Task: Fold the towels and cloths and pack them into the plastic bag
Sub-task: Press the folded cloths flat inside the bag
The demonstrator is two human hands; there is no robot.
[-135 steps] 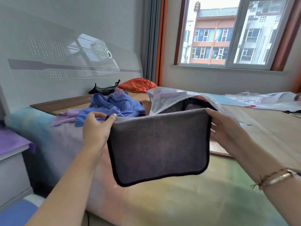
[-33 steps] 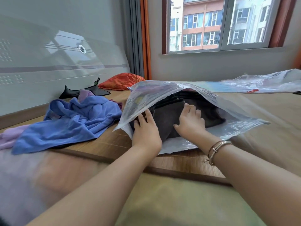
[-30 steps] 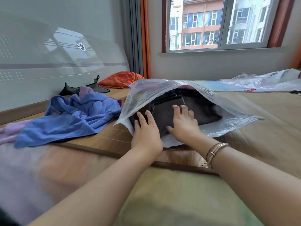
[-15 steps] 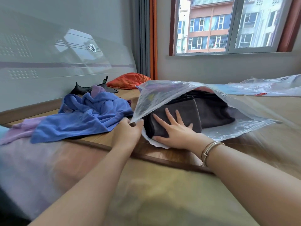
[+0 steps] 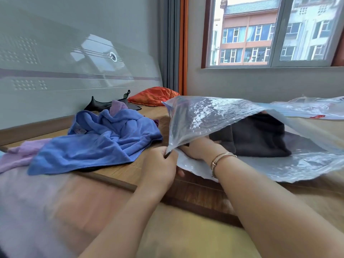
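A clear plastic bag (image 5: pixel 214 116) lies on the bed with its mouth towards me. Folded dark grey towels (image 5: pixel 260 135) sit inside it. My left hand (image 5: pixel 160 164) pinches the near corner of the bag's upper sheet and lifts it. My right hand (image 5: pixel 197 148) reaches into the mouth beside the grey towels; its fingers are hidden under the plastic. A crumpled blue towel (image 5: pixel 96 142) lies left of the bag, over a lilac cloth (image 5: pixel 20 153).
The wooden-look mat (image 5: pixel 152 116) covers the bed. An orange cushion (image 5: pixel 152 95) and a black object (image 5: pixel 102 106) lie by the headboard (image 5: pixel 74 71). Another plastic bag (image 5: pixel 316 108) is at the far right under the window.
The grey towel went from my hands into the bag. My right hand has slid from flat on the towel to the bag's mouth, and my left hand keeps pinching the bag's corner.
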